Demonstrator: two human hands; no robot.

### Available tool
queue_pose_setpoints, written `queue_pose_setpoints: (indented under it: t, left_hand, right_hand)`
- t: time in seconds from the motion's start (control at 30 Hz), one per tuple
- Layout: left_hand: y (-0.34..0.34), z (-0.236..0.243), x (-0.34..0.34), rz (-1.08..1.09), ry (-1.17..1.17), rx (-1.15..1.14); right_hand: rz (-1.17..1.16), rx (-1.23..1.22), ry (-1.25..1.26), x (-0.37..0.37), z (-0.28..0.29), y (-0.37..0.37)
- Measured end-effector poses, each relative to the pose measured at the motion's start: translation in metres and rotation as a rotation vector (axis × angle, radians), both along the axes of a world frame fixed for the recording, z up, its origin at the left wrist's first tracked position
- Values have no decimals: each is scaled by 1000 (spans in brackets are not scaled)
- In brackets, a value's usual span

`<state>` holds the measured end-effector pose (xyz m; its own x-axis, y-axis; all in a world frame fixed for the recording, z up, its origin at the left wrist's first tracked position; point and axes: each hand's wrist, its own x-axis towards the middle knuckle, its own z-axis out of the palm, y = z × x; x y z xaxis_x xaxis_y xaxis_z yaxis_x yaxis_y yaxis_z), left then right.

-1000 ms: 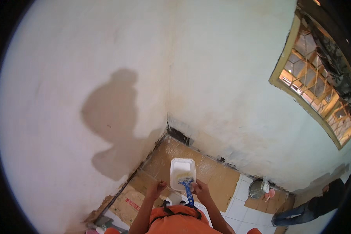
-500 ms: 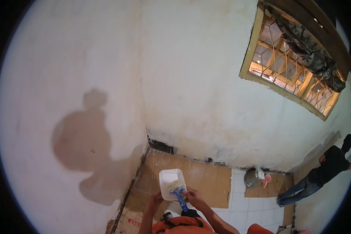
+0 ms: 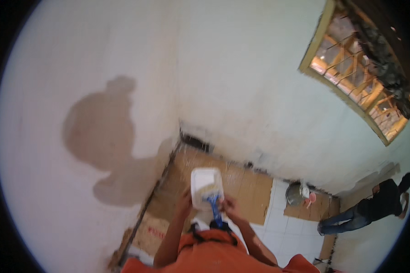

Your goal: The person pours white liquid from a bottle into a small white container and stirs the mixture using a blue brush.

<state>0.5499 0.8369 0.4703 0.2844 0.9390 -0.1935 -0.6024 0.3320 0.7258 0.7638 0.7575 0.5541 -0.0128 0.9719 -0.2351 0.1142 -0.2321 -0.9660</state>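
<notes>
In front of my body I hold a white rectangular paint tray (image 3: 197,196) with what looks like white paint inside. My left hand (image 3: 185,203) grips its left edge. At the right edge, my right hand (image 3: 231,208) has its fingers closed on the tray's side, close to the brush. A paintbrush (image 3: 215,214) with a paint-smeared blue handle and pale bristles rests in the tray, its handle sticking out over the near edge. Blur hides the exact fingertip contact.
Walls meet in a corner beyond the tray. Brown cardboard (image 3: 246,193) covers part of the white tiled floor (image 3: 278,232). A dark bucket (image 3: 294,194) and a pink dipper (image 3: 311,197) stand near the far wall. A co-worker (image 3: 369,204) faces the right wall, below a barred window (image 3: 355,63).
My view has tipped downward and shifted, so more of my orange shirt shows. The tray and brush stay between my hands. The co-worker's arm has lowered.
</notes>
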Motion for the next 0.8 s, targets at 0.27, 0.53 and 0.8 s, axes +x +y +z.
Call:
queue_pose_setpoints:
  t: [0.27,0.53,0.8]
  left_hand:
    - [-6,81,24,-51,-376,-36]
    - [-15,46,34,-112,-836,-189]
    - [-6,41,33,3,-857,-211]
  right_hand:
    - [-61,-43,121,-26,49,1]
    - [27,-65,38,-15,65,7]
    - [13,181,-478,-4,90,-4]
